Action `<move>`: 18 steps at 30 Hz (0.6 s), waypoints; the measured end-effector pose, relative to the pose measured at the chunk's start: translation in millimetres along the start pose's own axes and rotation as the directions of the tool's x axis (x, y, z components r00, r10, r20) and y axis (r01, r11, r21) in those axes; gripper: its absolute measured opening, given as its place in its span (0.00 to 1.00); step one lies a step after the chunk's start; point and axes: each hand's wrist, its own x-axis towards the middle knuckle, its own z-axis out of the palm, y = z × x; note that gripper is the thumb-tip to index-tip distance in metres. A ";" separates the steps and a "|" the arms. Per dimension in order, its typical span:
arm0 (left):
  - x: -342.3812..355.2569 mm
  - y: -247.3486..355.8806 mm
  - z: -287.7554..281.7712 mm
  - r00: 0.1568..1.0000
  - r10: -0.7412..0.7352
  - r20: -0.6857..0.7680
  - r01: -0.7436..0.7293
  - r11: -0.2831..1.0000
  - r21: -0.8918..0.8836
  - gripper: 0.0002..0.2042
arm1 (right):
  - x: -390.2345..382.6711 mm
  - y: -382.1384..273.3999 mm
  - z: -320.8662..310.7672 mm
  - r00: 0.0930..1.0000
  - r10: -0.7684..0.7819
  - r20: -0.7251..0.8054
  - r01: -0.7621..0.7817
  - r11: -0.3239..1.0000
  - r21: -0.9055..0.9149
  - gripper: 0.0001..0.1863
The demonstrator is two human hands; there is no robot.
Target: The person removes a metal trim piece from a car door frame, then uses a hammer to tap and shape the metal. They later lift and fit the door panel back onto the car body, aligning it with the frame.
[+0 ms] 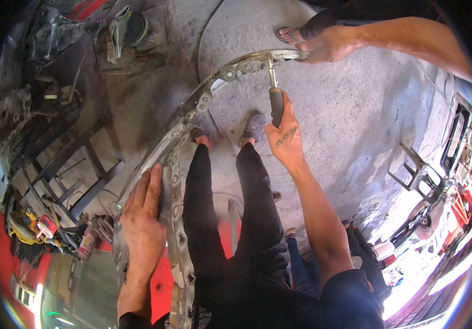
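A long, curved, worn metal car-body frame (180,127) with holes along its flange arcs from my lap up to the far right. My left hand (142,216) is closed over its near section, fingers laid together along the metal; the thumb is hidden. My right hand (287,134) grips a hammer (276,101) by its dark grey handle. The hammer's head end meets the inner edge of the frame's far part. Another person's hand (329,45) holds the frame's far end, reaching in from the upper right.
Dark metal framing (90,170) stands at the left, above tangled cables (33,230) and a red vehicle body (5,268). A cable (200,41) crosses the concrete floor (351,109). A metal stand (422,175) is at the right. The other person's sandaled foot (289,35) is beyond the frame.
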 end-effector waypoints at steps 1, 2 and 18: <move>0.1 0.3 -0.7 1.000 0.004 0.005 -0.004 1.000 0.006 0.40 | -1.0 -1.5 0.0 1.000 -0.006 -0.008 0.005 1.000 -0.018 0.41; 0.0 0.4 -0.9 1.000 0.008 0.010 -0.009 1.000 0.012 0.40 | -2.0 -2.7 0.1 1.000 -0.012 -0.017 0.011 0.999 -0.035 0.41; 0.3 0.1 -0.1 0.998 -0.045 0.033 0.044 0.999 0.016 0.41 | 19.5 15.9 7.7 0.999 0.033 -0.009 -0.033 0.994 -0.104 0.47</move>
